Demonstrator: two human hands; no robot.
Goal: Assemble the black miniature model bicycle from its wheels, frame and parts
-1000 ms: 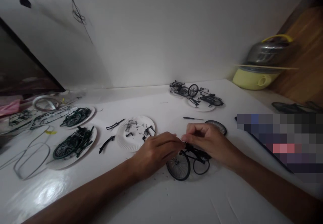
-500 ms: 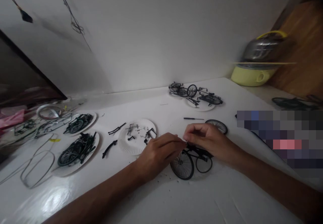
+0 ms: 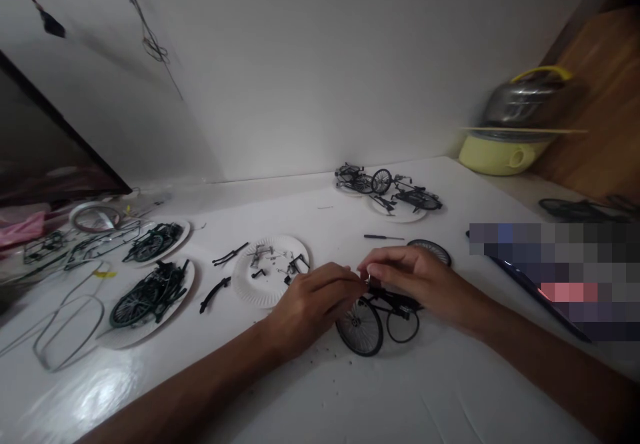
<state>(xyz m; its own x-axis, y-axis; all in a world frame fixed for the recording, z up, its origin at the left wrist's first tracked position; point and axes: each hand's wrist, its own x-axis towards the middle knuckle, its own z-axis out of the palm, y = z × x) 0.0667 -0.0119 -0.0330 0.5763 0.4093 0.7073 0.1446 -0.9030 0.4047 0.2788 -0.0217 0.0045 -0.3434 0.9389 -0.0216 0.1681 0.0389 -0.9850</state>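
A small black model bicycle frame [image 3: 397, 304] with a spoked front wheel [image 3: 361, 326] stands low on the white table under my hands. My left hand [image 3: 315, 304] is closed at its top, fingertips pinched together over the wheel; what they grip is hidden. Touching close to it, my right hand [image 3: 417, 277] pinches a tiny shiny metal piece [image 3: 369, 279] between thumb and fingers, above the frame. A loose wheel [image 3: 434, 251] lies behind my right hand, partly covered by it. A thin dark screwdriver [image 3: 383, 237] lies farther back.
A paper plate [image 3: 245, 284] with small parts is left of my hands, two black curved parts [image 3: 215, 294] beside it. More plates with bicycle parts stand left [image 3: 187, 297] and at the back [image 3: 400, 217]. Tiny bits dot the table in front. A yellow-green pot [image 3: 493, 154] stands back right.
The shiny metal piece between my right fingertips shows more clearly now. Both hands stay nearly in place, with the view shifted slightly.
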